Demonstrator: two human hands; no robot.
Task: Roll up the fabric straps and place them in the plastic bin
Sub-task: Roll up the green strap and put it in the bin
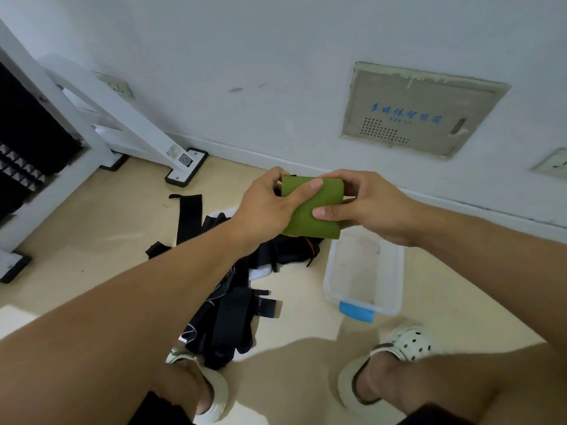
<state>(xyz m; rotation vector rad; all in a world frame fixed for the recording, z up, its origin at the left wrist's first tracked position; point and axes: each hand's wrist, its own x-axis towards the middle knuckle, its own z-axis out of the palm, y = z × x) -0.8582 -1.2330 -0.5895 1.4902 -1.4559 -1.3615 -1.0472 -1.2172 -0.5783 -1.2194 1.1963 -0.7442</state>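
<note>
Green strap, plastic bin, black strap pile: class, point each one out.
Green strap (310,207): head view, middle of its flat face.
Plastic bin (395,271): head view, right rim.
Black strap pile (227,320): head view, middle of the heap.

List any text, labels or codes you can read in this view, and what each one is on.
Blue characters on the wall panel: a row of printing, too blurred to read.
Smaller blue line beneath it: too small to read.
QR code sticker on the white frame leg: a code only, no readable words.
Nothing printed shows on the green strap or plastic bin.

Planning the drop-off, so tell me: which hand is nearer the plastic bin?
Right. The right hand holds the green strap almost above the plastic bin; the left hand is farther left.
</note>
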